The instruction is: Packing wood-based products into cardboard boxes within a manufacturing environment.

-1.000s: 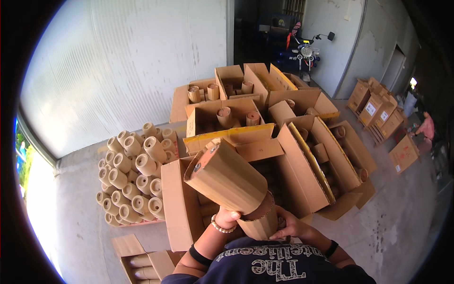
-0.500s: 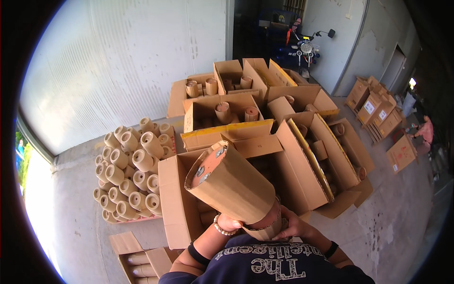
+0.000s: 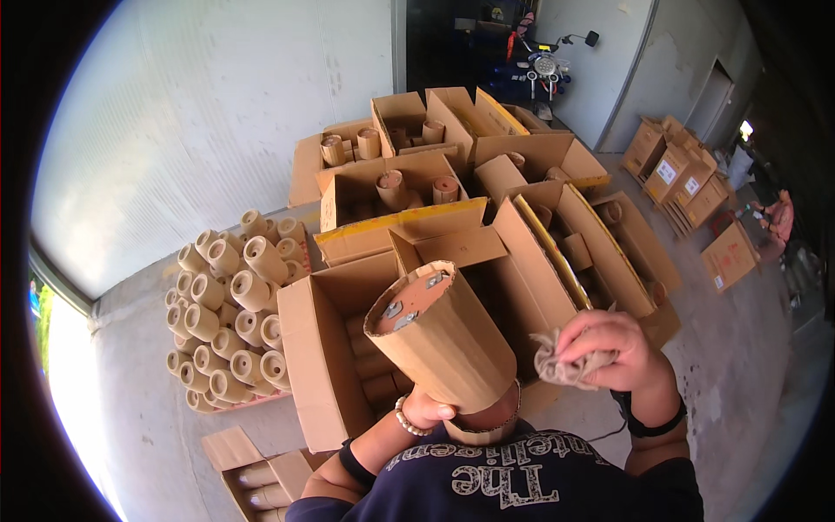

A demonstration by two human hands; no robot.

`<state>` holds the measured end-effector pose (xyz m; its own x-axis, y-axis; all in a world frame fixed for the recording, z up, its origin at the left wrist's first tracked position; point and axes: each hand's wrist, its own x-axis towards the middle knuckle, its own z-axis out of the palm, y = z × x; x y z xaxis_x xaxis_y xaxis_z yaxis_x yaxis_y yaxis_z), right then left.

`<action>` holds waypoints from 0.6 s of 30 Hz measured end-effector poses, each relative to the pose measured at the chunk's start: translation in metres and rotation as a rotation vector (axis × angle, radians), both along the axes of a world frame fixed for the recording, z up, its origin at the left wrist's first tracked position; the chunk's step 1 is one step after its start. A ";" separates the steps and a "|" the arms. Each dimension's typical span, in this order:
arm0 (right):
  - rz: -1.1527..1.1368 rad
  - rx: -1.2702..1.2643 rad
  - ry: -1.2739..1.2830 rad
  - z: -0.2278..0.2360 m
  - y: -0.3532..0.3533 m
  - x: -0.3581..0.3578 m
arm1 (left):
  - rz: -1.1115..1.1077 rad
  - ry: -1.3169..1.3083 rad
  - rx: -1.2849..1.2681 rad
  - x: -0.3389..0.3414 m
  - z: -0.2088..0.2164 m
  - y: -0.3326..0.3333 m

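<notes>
My left hand is closed round the lower part of a large reddish-brown cylinder wrapped in corrugated cardboard, held tilted against my chest. Its upper end is a flat terracotta-coloured disc with several small metal pieces on it. Lower down, a gap in the wrapping bares the reddish-brown body, and a second cardboard band sits below it. Away to the right, my right hand pinches a crumpled greyish-brown rag, apart from the cylinder. Behind the cylinder stands an open carton with wrapped cylinders lying in it.
More open cartons holding wrapped cylinders stand beyond. On the left, many tan, hollow-ended cylinders are stacked. A small carton sits at lower left. Stacked boxes and a person in pink are far right; a motorcycle is at the back.
My right hand has left the lower end of the cylinder and moved up and right, now showing the rag. The cylinder has turned slightly more upright in my left hand.
</notes>
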<state>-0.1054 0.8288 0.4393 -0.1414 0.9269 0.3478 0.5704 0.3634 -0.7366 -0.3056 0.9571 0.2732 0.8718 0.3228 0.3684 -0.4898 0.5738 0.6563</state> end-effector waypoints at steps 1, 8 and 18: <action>0.114 -0.009 -0.004 0.011 0.008 -0.017 | -0.008 0.071 -0.074 -0.006 0.010 -0.002; 0.152 0.036 -0.333 -0.004 0.025 -0.038 | 0.044 0.150 -0.110 0.004 0.015 0.001; -0.014 -0.118 -0.849 -0.005 0.016 -0.042 | 0.037 0.271 -0.041 0.010 0.015 0.002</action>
